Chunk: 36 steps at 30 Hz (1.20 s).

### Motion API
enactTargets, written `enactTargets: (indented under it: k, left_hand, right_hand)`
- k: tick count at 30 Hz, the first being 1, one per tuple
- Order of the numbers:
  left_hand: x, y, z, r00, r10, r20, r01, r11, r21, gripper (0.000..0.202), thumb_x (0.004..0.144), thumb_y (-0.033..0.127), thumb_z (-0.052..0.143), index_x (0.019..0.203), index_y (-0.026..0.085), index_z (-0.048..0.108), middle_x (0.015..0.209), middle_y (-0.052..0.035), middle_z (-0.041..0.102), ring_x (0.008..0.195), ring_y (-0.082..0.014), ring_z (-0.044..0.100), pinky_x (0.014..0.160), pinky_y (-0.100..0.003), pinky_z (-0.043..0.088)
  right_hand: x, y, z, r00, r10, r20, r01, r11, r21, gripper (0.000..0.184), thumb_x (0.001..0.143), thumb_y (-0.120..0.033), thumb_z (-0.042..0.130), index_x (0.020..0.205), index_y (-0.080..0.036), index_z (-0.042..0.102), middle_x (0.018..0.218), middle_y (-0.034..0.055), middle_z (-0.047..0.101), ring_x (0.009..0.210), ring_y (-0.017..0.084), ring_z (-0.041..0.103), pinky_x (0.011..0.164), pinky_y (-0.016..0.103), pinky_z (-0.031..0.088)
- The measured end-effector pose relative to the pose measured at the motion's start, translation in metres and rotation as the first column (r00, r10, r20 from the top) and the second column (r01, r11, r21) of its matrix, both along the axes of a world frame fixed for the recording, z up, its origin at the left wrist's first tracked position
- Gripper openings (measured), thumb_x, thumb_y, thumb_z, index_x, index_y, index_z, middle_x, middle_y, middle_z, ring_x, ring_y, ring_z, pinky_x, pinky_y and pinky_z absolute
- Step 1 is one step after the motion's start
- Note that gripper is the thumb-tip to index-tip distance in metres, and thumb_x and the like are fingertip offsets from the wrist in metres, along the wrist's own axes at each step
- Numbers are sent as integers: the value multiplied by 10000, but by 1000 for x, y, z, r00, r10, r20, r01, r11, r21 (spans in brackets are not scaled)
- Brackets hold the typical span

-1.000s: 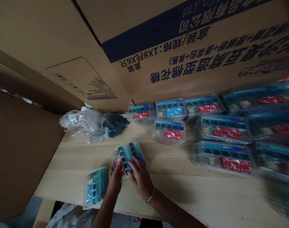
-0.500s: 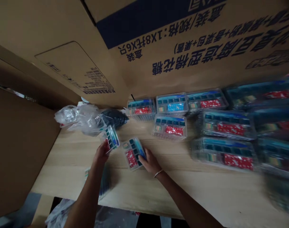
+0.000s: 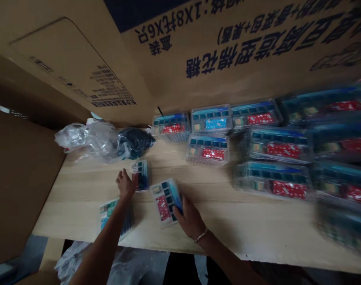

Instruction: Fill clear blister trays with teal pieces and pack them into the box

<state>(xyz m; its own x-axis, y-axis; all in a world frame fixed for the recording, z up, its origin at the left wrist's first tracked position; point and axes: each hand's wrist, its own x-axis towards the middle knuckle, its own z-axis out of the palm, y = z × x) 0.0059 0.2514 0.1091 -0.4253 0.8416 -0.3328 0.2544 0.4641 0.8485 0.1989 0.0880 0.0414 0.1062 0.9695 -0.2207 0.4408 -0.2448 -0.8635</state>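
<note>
My left hand [image 3: 126, 185] grips the edge of a small clear plastic case with blue and teal inserts [image 3: 140, 175], resting on the wooden table [image 3: 257, 221]. My right hand [image 3: 190, 215] holds the right edge of a second clear case with a red label [image 3: 165, 202], lying flat on the table. A third case with a blue label [image 3: 109, 211] lies under my left forearm near the table's front edge.
Several more clear cases with red or blue labels [image 3: 208, 149] are laid in rows at the back and right. Crumpled clear plastic bags [image 3: 91, 138] and a dark bundle [image 3: 135, 140] lie at the back left. Large cardboard boxes [image 3: 227, 51] wall in the back and left.
My hands split a stack of two cases: the left one carried its case leftward and set it down, the right one kept the red-labelled case on the table. The camera tilted down.
</note>
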Motion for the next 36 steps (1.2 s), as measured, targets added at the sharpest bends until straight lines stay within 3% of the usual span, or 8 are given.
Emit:
enactTargets:
  k: [3,5,7,13,18,30,33,36]
  left_hand:
    - [29,-53,-3,982,-177,-65,178,984,0,585,614,347,802,1137,213,575,1333,-123,531,1307,-326,415,990,-380,428]
    - [45,-87,-9,961,-265,81,273,956,-108,599,618,416,798,1135,226,561,1152,-89,637,1120,-293,571,880,-352,493]
    - [52,-109,-13,938,-257,233,295,945,-145,590,611,452,801,1096,218,561,970,-49,680,928,-237,640,773,-308,522]
    - [32,-114,-10,933,-137,332,228,940,-254,617,491,439,874,965,190,567,779,8,682,601,-130,620,516,-216,494]
    - [24,-116,-9,938,-136,320,235,926,-295,655,456,464,881,955,190,557,712,38,661,513,-118,596,425,-205,476]
    - [33,-122,-18,952,-218,216,270,929,-253,594,536,507,831,957,185,563,720,24,641,565,-120,598,477,-204,476]
    - [32,-122,-12,941,-325,95,335,933,-133,635,608,511,785,1107,200,546,931,-42,665,833,-189,655,678,-272,536]
    - [-3,-113,9,895,-349,-278,373,927,34,697,724,496,693,1315,224,445,1323,-121,524,1249,-260,491,1021,-384,421]
  right_hand:
    - [-4,-2,0,998,-40,-57,41,999,17,615,879,-383,466,1398,-72,354,1361,215,503,1262,298,492,1071,455,400]
    - [-6,-7,-2,994,-17,-105,21,999,34,645,894,-377,449,1440,-76,283,1426,213,440,1324,292,431,1097,461,372]
    - [-12,-14,-3,994,25,-105,-20,999,47,705,886,-378,472,1464,-55,230,1480,240,351,1375,320,352,1111,495,342]
    - [-40,-35,15,999,47,14,-47,999,-13,787,843,-357,560,1441,59,261,1492,355,215,1384,452,254,1073,603,325]
    - [-43,-38,26,998,54,11,-54,998,-22,811,854,-450,554,1461,11,275,1508,317,220,1372,462,264,1047,608,346]
    - [-37,-34,5,999,-37,-37,39,997,61,889,812,-447,588,1473,6,202,1466,318,306,1342,420,345,1045,583,367]
    - [-27,-23,-10,989,-74,-127,87,990,107,883,813,-422,582,1489,-50,154,1459,269,353,1341,375,367,1073,569,341]
    - [-24,-14,-19,985,-25,-173,46,992,115,836,810,-370,569,1492,-95,170,1464,224,367,1344,343,366,1096,546,321]
